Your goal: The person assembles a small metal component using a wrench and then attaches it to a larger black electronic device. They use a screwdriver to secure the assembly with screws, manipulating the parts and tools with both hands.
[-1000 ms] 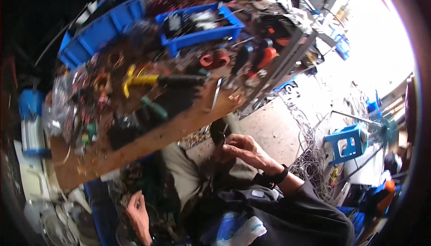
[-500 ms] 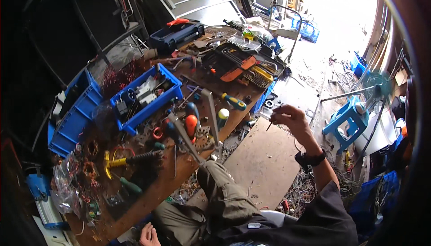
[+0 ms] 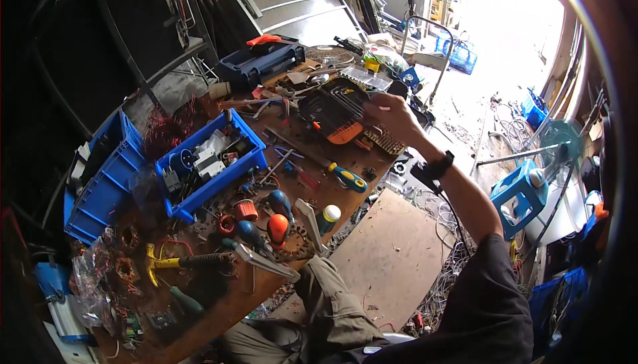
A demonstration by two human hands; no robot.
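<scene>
My right hand (image 3: 393,117) reaches out over the far part of the cluttered wooden workbench (image 3: 323,190). Its fingers are curled at the right edge of an open black and orange tool case (image 3: 334,113) holding a row of metal keys. A small pale piece (image 3: 383,107) seems pinched at the fingertips. A dark watch (image 3: 438,164) sits on that wrist, and the sleeve is dark. A strip of brass-coloured bits (image 3: 385,141) lies just under the hand. My left hand is out of view. My knee (image 3: 332,297) shows below the bench.
On the bench are a blue bin (image 3: 212,164) of parts, a yellow and blue screwdriver (image 3: 349,178), round-handled screwdrivers (image 3: 278,226), a yellow-handled hammer (image 3: 179,261) and a blue toolbox (image 3: 262,61). A second blue bin (image 3: 106,178) stands left. A plywood board (image 3: 392,257), wires and a blue stool (image 3: 522,194) are on the floor.
My right hand has gone from near my lap up and away to the tool case at the far end of the bench. My left hand, low in the earlier frames, has dropped from view.
</scene>
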